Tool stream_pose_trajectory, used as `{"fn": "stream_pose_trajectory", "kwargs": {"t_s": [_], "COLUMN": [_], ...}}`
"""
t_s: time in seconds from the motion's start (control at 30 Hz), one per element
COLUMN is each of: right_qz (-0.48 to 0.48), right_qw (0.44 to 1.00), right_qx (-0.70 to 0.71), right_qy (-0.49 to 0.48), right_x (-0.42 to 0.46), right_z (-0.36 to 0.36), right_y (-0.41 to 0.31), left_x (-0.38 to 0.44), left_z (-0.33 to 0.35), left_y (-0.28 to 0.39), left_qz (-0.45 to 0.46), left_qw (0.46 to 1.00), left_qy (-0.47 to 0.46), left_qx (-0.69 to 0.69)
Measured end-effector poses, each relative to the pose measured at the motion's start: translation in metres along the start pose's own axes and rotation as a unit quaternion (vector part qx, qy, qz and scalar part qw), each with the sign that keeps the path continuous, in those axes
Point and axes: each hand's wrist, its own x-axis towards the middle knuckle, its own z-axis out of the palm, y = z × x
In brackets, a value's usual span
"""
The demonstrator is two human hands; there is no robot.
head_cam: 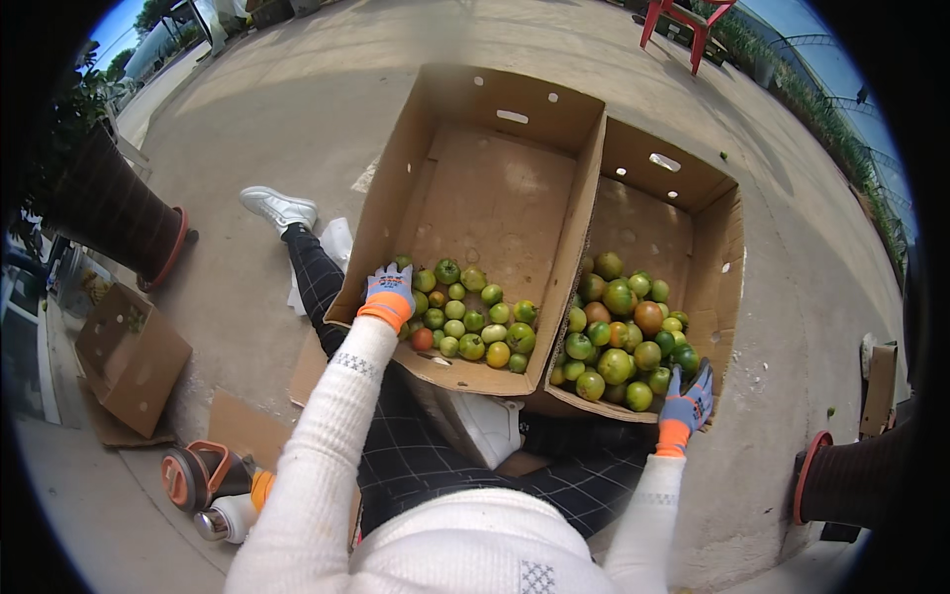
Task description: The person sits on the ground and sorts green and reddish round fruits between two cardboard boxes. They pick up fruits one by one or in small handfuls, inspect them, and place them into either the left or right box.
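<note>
Two cardboard boxes stand side by side on the ground before me. The left box (pixel 505 178) holds green tomatoes (pixel 473 321) and a red one (pixel 421 339) in its near part. The right box (pixel 716 260) has a denser pile of green and reddish tomatoes (pixel 617 297). My left hand (pixel 389 292), in a grey and orange glove, lies at the left box's left wall, over the tomatoes there; its palm is hidden. My right hand (pixel 687 405), gloved alike, is at the right box's near right corner, thumb and fingers apart, beside a dark green tomato (pixel 686 358).
A small open cardboard box (pixel 133 356), a lidded jug (pixel 200 475) and a white bottle (pixel 230 517) are on the left. Large plant pots stand left (pixel 111 208) and right (pixel 853 475). My legs (pixel 415 438) are around the boxes' near side. A red chair (pixel 683 26) stands far off.
</note>
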Motion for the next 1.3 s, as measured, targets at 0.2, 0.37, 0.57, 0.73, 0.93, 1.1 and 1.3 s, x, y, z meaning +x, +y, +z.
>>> {"fn": "stream_pose_trajectory", "kwargs": {"t_s": [0.2,0.37,0.57,0.73,0.93,1.1,1.3], "right_qz": [-0.006,-0.015,-0.012,-0.015,-0.090,-0.251,-0.384], "right_qw": [1.000,1.000,1.000,1.000,0.989,0.905,0.815], "right_qx": [-0.008,-0.020,-0.024,-0.019,0.077,0.345,0.410], "right_qy": [-0.002,0.017,0.013,0.001,0.089,-0.011,-0.142], "right_x": [-0.001,-0.001,-0.002,0.000,-0.006,-0.049,-0.082], "right_z": [0.003,0.007,0.009,0.006,-0.002,-0.044,-0.052], "right_y": [-0.001,0.001,0.004,-0.011,-0.006,-0.093,-0.151], "left_x": [0.037,0.039,0.023,0.004,-0.075,-0.106,-0.120], "left_z": [0.044,0.025,0.012,0.029,-0.030,-0.015,-0.015], "left_y": [-0.016,-0.016,-0.013,-0.007,0.090,0.131,0.136], "left_qz": [-0.064,-0.073,-0.071,0.098,0.211,0.223,0.153], "left_qw": [0.986,0.985,0.990,0.756,0.152,0.182,0.313], "left_qy": [-0.108,-0.137,-0.081,-0.146,-0.426,-0.451,-0.421], "left_qx": [0.106,0.075,-0.090,-0.631,-0.867,-0.845,-0.837]}}
